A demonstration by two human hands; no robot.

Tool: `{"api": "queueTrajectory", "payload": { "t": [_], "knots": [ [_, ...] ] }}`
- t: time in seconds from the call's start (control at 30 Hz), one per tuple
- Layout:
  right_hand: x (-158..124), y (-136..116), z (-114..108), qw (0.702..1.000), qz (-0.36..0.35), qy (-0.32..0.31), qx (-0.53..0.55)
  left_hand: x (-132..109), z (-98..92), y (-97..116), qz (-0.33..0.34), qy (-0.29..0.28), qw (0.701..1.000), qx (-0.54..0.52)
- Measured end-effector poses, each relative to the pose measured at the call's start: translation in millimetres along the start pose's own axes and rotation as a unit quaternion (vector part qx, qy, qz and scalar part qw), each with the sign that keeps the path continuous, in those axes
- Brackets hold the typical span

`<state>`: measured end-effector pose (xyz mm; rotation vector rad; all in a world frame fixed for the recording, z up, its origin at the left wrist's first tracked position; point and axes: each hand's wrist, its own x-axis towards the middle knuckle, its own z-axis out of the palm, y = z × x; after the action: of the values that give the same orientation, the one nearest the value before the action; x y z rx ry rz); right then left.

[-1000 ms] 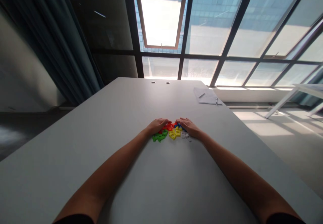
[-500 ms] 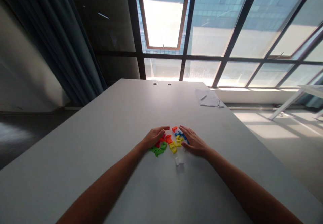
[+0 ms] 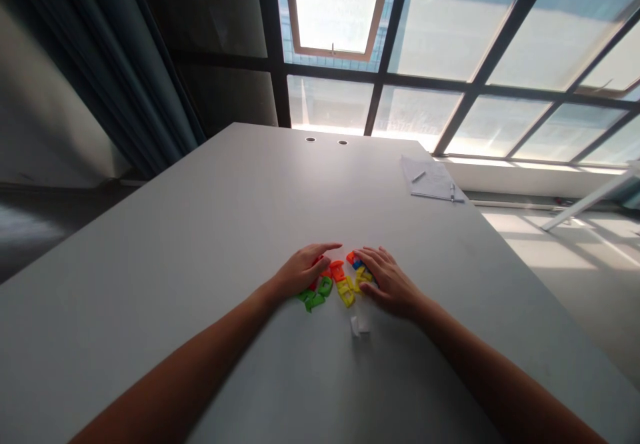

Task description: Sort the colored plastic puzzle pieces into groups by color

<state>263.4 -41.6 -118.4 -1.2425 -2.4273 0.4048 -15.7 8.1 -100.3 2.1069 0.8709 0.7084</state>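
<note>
Small coloured plastic pieces, some with cut-out holes, lie in a loose cluster between my two hands. My left hand [image 3: 303, 271] has its fingers stretched out and curves around the red pieces [image 3: 313, 285], partly hiding them. Green pieces [image 3: 315, 299] lie just below its palm. Toward the middle are an orange piece [image 3: 337, 271] and yellow pieces [image 3: 346, 292]. My right hand [image 3: 390, 283] rests with spread fingers over the blue pieces [image 3: 357, 265], covering most of them. Another orange piece [image 3: 350, 257] is by its fingertips. Two small white pieces [image 3: 360, 327] lie nearer to me.
The white table [image 3: 240, 211] stretches ahead, with two round holes [image 3: 311, 139] near its far edge. A sheet of paper [image 3: 430, 176] with pen-like items lies at the far right. Windows stand beyond, and a dark curtain [image 3: 150, 111] hangs at left.
My view has tilted down slightly. The right hand has slid over more of the blue and yellow pieces, and the far orange piece now sits against the blue ones. My left hand stays around the red pieces.
</note>
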Motion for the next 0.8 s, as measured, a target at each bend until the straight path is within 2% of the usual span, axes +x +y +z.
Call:
{"api": "queueTrajectory", "payload": {
  "t": [0.17, 0.3, 0.47, 0.8],
  "knots": [
    [-16.3, -10.6, -4.1, 0.998, -0.004, 0.012, 0.059, -9.3, 2.2, 3.9, -0.025, 0.028, 0.999, -0.019],
    [-17.4, -12.5, -2.4, 0.999, -0.008, -0.009, 0.039, -10.2, 1.6, 3.2, 0.004, 0.02, 1.0, -0.012],
    [-4.9, -11.5, 0.1, 0.999, -0.027, -0.036, -0.003, -1.4, -4.5, -2.1, 0.043, -0.011, 0.998, 0.044],
    [-6.6, -7.3, 3.2, 0.999, -0.011, -0.038, 0.0, 2.0, -5.4, 0.8, 0.077, 0.03, 0.993, 0.087]
  ]
}}
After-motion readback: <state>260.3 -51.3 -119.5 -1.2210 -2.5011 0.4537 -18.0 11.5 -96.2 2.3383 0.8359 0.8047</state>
